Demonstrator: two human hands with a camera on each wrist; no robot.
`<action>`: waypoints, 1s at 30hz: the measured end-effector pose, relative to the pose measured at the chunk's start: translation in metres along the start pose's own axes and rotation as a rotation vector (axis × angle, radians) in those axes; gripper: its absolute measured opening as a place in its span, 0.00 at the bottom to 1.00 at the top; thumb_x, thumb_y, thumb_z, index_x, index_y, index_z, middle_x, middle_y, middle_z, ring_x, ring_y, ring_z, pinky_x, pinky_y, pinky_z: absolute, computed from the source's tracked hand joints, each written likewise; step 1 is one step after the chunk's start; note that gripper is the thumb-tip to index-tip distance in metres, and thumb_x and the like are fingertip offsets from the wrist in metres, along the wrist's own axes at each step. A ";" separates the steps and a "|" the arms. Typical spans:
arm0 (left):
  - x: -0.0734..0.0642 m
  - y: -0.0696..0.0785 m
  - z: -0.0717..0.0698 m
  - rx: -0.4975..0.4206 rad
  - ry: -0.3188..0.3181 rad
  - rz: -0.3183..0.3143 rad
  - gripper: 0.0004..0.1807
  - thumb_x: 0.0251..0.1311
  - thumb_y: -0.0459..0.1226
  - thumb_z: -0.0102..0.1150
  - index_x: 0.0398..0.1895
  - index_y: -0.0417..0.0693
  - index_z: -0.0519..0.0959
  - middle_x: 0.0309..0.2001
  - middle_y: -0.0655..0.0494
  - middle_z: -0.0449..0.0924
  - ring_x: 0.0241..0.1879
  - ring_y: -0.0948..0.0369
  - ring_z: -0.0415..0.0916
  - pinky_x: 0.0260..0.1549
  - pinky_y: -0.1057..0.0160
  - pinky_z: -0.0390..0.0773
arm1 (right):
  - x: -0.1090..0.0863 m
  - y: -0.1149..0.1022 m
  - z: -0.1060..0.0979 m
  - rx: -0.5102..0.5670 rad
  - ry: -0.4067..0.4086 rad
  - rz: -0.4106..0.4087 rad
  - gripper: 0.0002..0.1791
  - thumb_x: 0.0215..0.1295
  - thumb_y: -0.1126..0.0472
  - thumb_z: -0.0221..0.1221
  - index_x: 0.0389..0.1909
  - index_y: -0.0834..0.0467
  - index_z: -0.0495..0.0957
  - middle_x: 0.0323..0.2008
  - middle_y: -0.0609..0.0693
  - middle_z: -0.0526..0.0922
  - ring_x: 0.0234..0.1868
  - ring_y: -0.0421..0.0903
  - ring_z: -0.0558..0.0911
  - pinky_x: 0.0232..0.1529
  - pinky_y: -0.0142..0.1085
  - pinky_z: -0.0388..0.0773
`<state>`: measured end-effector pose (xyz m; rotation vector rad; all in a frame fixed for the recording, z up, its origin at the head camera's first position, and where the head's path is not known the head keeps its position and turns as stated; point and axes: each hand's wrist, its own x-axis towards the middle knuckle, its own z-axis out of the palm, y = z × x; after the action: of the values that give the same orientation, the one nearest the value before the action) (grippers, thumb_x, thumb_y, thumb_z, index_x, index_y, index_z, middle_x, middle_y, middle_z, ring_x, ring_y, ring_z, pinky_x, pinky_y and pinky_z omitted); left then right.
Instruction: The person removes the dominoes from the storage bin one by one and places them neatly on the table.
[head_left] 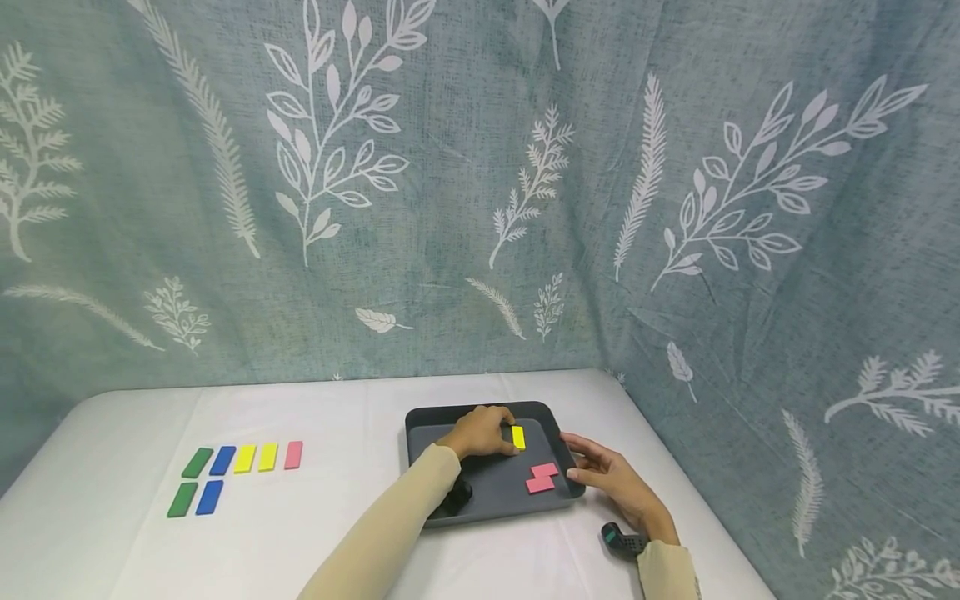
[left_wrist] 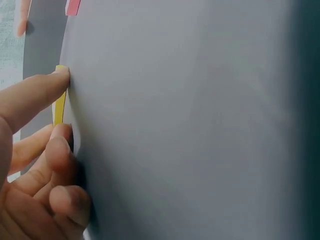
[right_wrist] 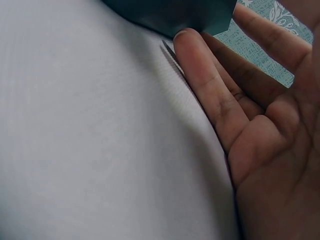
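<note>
My left hand [head_left: 482, 432] reaches over the dark grey tray [head_left: 487, 505] and pinches a yellow block [head_left: 518, 437] between thumb and fingers. In the left wrist view, that yellow block [left_wrist: 59, 107] stands between the thumb and fingertips, close over the tray floor. Two pink blocks [head_left: 540, 484] lie in the tray, edge against edge, nearer its right front corner. My right hand [head_left: 611, 479] rests against the tray's right side, fingers extended. The right wrist view has its fingertips [right_wrist: 192, 50] right at the tray's outer wall [right_wrist: 170, 17].
Left of the tray on the white tablecloth [head_left: 315, 517] lie two green blocks [head_left: 182, 500], two blue blocks [head_left: 210, 497], two yellow blocks [head_left: 267, 457] and a pink block [head_left: 293, 455]. A leaf-patterned curtain [head_left: 450, 208] hangs behind the table and along its right side.
</note>
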<state>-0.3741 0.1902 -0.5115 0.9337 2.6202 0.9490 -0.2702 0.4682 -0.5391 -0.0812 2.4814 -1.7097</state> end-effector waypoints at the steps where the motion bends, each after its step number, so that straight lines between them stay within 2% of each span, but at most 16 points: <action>1: 0.000 0.000 0.000 0.002 0.001 0.001 0.30 0.58 0.46 0.77 0.62 0.46 0.80 0.26 0.61 0.77 0.24 0.64 0.73 0.33 0.61 0.75 | 0.000 0.000 0.000 -0.002 0.000 -0.001 0.36 0.65 0.56 0.71 0.74 0.45 0.71 0.72 0.51 0.71 0.62 0.53 0.74 0.63 0.45 0.67; 8: 0.000 -0.001 -0.001 0.004 0.004 0.023 0.26 0.58 0.45 0.76 0.58 0.46 0.82 0.24 0.62 0.77 0.22 0.66 0.72 0.30 0.63 0.74 | 0.001 -0.001 0.000 0.004 0.007 0.002 0.36 0.64 0.57 0.72 0.73 0.44 0.72 0.71 0.51 0.71 0.61 0.54 0.74 0.63 0.47 0.66; 15: -0.002 -0.003 -0.003 -0.110 0.001 0.037 0.26 0.57 0.41 0.77 0.57 0.41 0.81 0.23 0.61 0.79 0.22 0.65 0.76 0.28 0.64 0.76 | 0.001 0.000 0.001 0.007 0.018 0.023 0.37 0.63 0.55 0.73 0.73 0.45 0.72 0.71 0.52 0.71 0.59 0.54 0.75 0.61 0.45 0.67; 18: -0.004 -0.004 -0.007 -0.135 -0.004 0.046 0.25 0.57 0.40 0.77 0.56 0.41 0.82 0.24 0.62 0.80 0.25 0.65 0.76 0.32 0.64 0.77 | 0.003 -0.002 0.002 0.015 0.002 0.018 0.37 0.64 0.55 0.72 0.74 0.46 0.71 0.72 0.53 0.71 0.59 0.54 0.75 0.61 0.45 0.68; 22: -0.006 -0.005 -0.014 -0.115 -0.007 0.078 0.25 0.57 0.41 0.77 0.56 0.41 0.82 0.23 0.62 0.80 0.25 0.66 0.76 0.34 0.65 0.77 | 0.003 -0.002 0.003 0.022 -0.011 0.010 0.36 0.66 0.56 0.70 0.74 0.46 0.70 0.73 0.53 0.70 0.60 0.54 0.76 0.61 0.44 0.68; 30: -0.015 -0.003 -0.031 -0.125 -0.040 0.096 0.25 0.59 0.41 0.76 0.57 0.42 0.81 0.25 0.61 0.80 0.23 0.65 0.77 0.30 0.67 0.76 | 0.004 -0.001 0.002 0.001 0.018 0.041 0.38 0.62 0.54 0.73 0.74 0.47 0.71 0.72 0.55 0.70 0.59 0.53 0.76 0.63 0.48 0.68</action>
<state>-0.3755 0.1636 -0.4894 1.0439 2.4700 1.0920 -0.2735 0.4654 -0.5391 -0.0141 2.4770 -1.7036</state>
